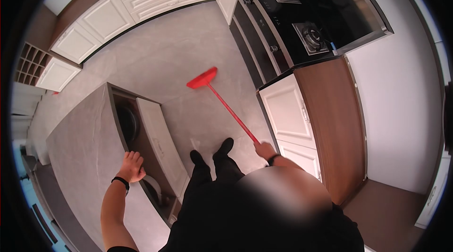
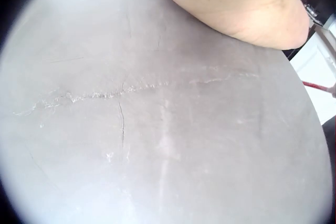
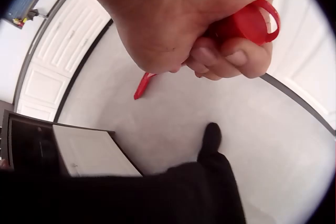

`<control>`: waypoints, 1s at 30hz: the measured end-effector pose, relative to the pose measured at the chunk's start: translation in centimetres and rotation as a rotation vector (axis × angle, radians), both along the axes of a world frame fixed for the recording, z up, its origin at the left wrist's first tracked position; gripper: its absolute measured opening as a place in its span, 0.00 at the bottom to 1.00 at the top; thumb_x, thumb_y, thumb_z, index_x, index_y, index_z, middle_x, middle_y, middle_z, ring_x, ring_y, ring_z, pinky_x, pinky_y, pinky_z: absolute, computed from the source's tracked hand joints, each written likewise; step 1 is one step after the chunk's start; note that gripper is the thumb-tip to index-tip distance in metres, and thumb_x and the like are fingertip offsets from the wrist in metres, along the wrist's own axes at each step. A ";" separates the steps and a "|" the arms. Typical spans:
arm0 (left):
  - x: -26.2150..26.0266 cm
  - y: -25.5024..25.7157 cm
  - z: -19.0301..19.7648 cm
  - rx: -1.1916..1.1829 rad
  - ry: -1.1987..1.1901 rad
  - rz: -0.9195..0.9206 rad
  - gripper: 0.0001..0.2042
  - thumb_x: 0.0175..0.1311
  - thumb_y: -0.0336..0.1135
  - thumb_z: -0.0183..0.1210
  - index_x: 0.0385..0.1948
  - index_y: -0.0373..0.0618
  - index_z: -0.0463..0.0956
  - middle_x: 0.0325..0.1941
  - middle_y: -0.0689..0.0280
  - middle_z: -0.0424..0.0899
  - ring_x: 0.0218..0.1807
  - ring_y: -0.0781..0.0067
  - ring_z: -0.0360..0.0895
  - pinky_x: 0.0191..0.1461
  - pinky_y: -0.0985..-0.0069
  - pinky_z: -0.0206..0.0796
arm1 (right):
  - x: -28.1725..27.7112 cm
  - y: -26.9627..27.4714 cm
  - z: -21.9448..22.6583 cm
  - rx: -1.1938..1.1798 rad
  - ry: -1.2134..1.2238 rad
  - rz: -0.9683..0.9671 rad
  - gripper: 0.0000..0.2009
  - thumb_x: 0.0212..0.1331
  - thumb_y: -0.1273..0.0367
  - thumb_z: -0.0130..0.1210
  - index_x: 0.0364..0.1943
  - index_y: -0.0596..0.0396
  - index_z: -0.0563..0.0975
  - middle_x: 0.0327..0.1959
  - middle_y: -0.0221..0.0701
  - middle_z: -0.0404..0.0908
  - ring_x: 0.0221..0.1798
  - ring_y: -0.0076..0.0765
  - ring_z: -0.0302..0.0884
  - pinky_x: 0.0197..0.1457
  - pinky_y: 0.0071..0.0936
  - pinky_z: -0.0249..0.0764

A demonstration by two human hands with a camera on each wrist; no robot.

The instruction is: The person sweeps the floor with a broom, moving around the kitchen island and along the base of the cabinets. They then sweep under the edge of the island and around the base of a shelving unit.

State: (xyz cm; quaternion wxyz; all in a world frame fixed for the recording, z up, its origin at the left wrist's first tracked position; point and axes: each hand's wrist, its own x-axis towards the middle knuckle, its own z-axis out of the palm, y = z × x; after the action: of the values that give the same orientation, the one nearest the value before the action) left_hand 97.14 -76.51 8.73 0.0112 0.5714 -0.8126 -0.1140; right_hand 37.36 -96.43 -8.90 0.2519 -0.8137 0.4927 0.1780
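Note:
My right hand (image 1: pixel 265 151) grips a red broom (image 1: pixel 231 112) near the top of its handle. The broom slants away from me, its wide red head (image 1: pixel 203 78) down at the grey floor. In the right wrist view, fingers wrap the handle end (image 3: pixel 251 24), and a hanging loop sticks out past them. On the left, my left hand (image 1: pixel 131 167) is at the edge of a grey stone-look island top (image 1: pixel 85 124), fingers loosely curled and holding nothing. The left wrist view shows the heel of that hand (image 2: pixel 247 11) close over the marked grey surface (image 2: pixel 157 129).
An open drawer (image 1: pixel 163 143) with dark and pale round cookware juts from the island beside my legs. White cabinets (image 1: pixel 106 18) line the far wall. To the right stand a gas stove (image 1: pixel 309 37) and a brown-topped cabinet (image 1: pixel 325 119). My feet (image 1: pixel 224 147) are on the grey floor.

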 end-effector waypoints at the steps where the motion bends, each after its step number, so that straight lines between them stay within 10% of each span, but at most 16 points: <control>1: 0.0 0.1 -0.1 0.010 -0.027 0.006 0.13 0.35 0.37 0.56 0.25 0.44 0.69 0.33 0.56 0.68 0.40 0.53 0.66 0.48 0.58 0.58 | 3.1 -2.5 2.6 0.017 -0.023 -0.118 0.17 0.69 0.59 0.41 0.35 0.55 0.78 0.26 0.51 0.81 0.30 0.60 0.82 0.34 0.57 0.77; 6: -0.1 0.5 0.0 0.021 -0.090 0.023 0.13 0.37 0.38 0.56 0.26 0.44 0.72 0.34 0.57 0.70 0.42 0.53 0.67 0.49 0.59 0.59 | 7.3 -7.6 8.2 0.365 -0.112 -0.638 0.35 0.64 0.39 0.45 0.22 0.61 0.78 0.14 0.35 0.75 0.12 0.36 0.72 0.19 0.37 0.72; 20: 0.1 0.2 -0.3 -0.002 -0.032 -0.002 0.13 0.34 0.38 0.56 0.24 0.44 0.70 0.33 0.56 0.69 0.39 0.53 0.66 0.47 0.58 0.58 | -17.4 16.0 12.6 0.364 0.189 -0.838 0.33 0.64 0.41 0.46 0.30 0.63 0.82 0.25 0.48 0.83 0.28 0.50 0.83 0.34 0.42 0.78; 30: -0.1 0.0 0.0 0.026 -0.063 0.008 0.12 0.34 0.38 0.55 0.23 0.45 0.70 0.31 0.56 0.69 0.38 0.52 0.68 0.50 0.57 0.60 | -13.8 8.1 7.8 0.475 0.264 -0.960 0.37 0.64 0.39 0.43 0.18 0.63 0.78 0.11 0.39 0.75 0.15 0.43 0.78 0.22 0.39 0.75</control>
State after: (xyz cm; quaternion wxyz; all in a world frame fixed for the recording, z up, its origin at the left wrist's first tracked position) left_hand 97.05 -76.49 8.76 -0.0214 0.5779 -0.8088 -0.1067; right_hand 23.54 -88.38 -1.07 0.4177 -0.3891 0.7821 0.2499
